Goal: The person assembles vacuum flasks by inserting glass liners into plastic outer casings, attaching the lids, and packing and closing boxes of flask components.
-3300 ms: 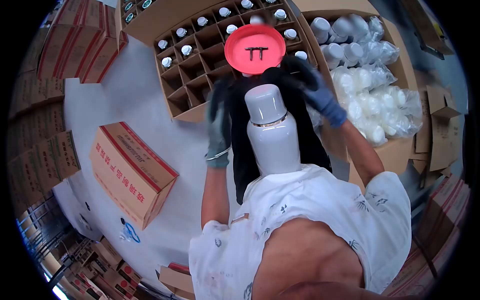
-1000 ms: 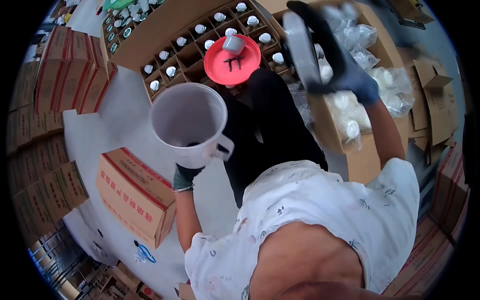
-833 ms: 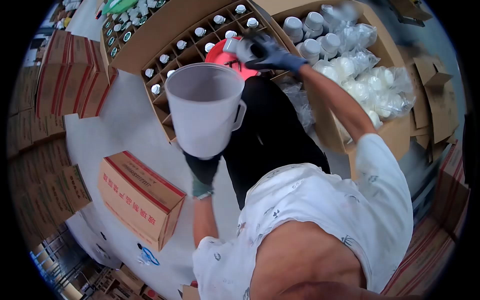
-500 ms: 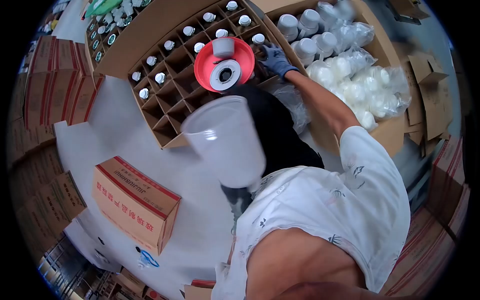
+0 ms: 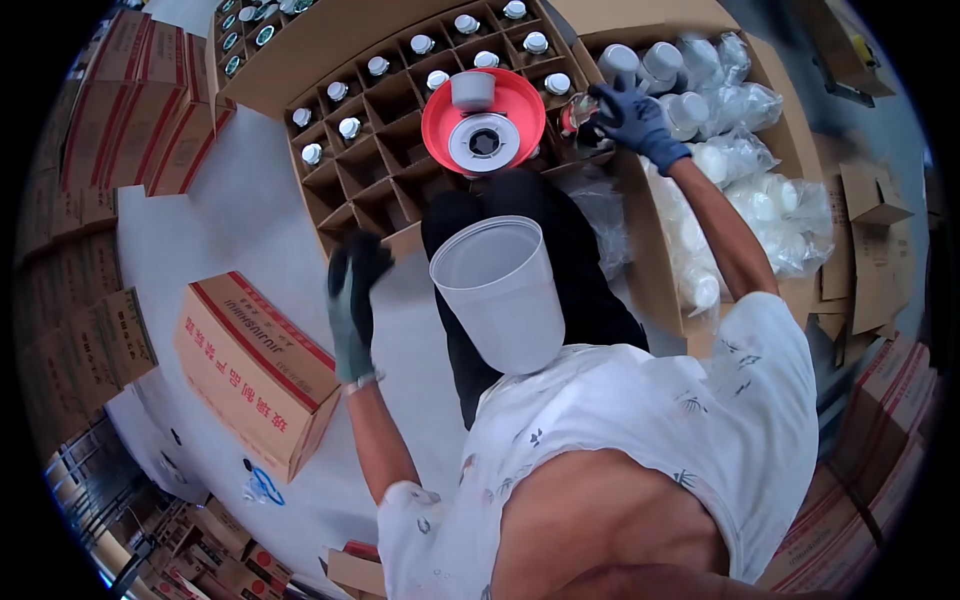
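My right hand (image 5: 638,122), in a blue-grey glove, grips a shiny clear glass bottle (image 5: 580,118) at the right edge of a divided carton (image 5: 408,240). My left hand (image 5: 356,290), in a grey-green glove with dark fingers, is raised left of my legs, somewhat blurred, thumb apart and nothing visible in it. A red round tray (image 5: 436,128) rests on the carton, bearing a grey cup (image 5: 472,91) and a white ring-shaped part (image 5: 484,143). Between my thighs stands a translucent plastic tub (image 5: 505,300), which looks empty. White-capped bottles (image 5: 421,44) fill some carton cells.
At the right, an open carton (image 5: 790,110) holds bagged white cups (image 5: 775,220). A closed carton (image 5: 255,375) lies on the floor at the left. Stacked cartons (image 5: 125,110) stand at the far left, flattened cardboard (image 5: 875,250) at the far right.
My right hand has come up out of a carton cell with the glass bottle. My left hand has come into view. The view has shifted, and the tub sits more upright between my legs.
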{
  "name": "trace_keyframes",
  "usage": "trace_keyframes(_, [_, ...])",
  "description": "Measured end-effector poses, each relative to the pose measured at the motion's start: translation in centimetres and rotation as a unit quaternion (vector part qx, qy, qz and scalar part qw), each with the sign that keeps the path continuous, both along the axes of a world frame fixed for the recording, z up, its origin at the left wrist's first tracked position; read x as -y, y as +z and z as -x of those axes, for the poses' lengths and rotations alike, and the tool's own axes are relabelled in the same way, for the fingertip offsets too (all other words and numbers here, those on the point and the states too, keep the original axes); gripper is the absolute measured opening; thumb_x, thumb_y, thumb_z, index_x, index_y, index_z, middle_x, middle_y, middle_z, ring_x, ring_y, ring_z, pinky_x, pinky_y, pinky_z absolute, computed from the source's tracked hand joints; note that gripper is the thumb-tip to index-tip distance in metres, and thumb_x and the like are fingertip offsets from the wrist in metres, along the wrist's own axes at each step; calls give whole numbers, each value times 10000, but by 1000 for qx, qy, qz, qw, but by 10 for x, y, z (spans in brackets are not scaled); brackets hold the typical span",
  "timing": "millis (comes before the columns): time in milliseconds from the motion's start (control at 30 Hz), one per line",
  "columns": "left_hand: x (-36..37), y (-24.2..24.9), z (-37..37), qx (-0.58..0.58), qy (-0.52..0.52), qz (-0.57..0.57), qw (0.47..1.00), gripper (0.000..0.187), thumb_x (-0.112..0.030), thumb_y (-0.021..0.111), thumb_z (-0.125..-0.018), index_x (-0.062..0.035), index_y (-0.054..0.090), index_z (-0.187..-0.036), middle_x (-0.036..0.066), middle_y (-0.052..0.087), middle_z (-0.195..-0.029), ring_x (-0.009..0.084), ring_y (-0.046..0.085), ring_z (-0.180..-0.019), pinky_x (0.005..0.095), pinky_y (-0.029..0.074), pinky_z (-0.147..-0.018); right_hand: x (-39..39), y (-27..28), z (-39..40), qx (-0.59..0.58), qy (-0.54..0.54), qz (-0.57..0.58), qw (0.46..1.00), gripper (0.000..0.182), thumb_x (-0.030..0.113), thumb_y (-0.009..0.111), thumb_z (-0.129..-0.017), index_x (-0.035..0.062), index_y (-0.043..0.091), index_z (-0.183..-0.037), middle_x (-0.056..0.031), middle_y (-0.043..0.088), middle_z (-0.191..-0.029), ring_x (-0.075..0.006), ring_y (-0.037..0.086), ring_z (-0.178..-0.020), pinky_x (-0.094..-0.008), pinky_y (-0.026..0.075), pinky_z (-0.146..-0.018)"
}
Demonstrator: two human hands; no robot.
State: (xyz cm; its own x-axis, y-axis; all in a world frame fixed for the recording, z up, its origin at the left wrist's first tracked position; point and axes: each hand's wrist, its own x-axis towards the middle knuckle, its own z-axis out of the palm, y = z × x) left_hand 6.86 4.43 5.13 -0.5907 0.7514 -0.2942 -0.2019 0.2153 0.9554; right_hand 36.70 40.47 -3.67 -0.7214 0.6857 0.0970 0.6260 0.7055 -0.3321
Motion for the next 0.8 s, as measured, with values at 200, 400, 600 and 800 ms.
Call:
trace_keyframes(200, [-146,-26,-27,193,-242,-130,942,455,-113,521,-921,-5,407,-1348,107,476,-1329,220,530,-1154,322,439,-971,40,132,-6,-265,47,-83,959,395,239,716,-752,102,588,-1100,-120,572,-1006,-300,596,-893,-378,482,-729])
trace_keyframes(400, [-140,-18,-7,203,-110,-228,946,485,-243,502,-954,-115,356,-1399,81,456,-1354,199,447,-1237,374,387,-1027,129,139,39,-495,20,129,859,512,103,726,-740,43,503,-1196,-126,534,-1131,-268,530,-1043,-351,418,-911])
trace_keyframes(600, [-99,63,11,-105,-224,-102,963,563,-163,653,-847,-2,414,-1331,107,496,-1281,172,505,-1138,303,429,-955,174,107,15,-391,120,444,797,541,40,547,-869,22,343,-1370,-113,392,-1336,-201,438,-1225,-350,357,-1032])
trace_keyframes(800, [11,9,-13,-44,-222,11,974,727,-128,726,-766,-3,354,-1378,108,439,-1356,201,425,-1246,326,337,-1056,251,59,-74,-291,105,367,877,651,149,653,-820,31,344,-1380,-169,354,-1402,-300,323,-1327,-391,288,-1078])
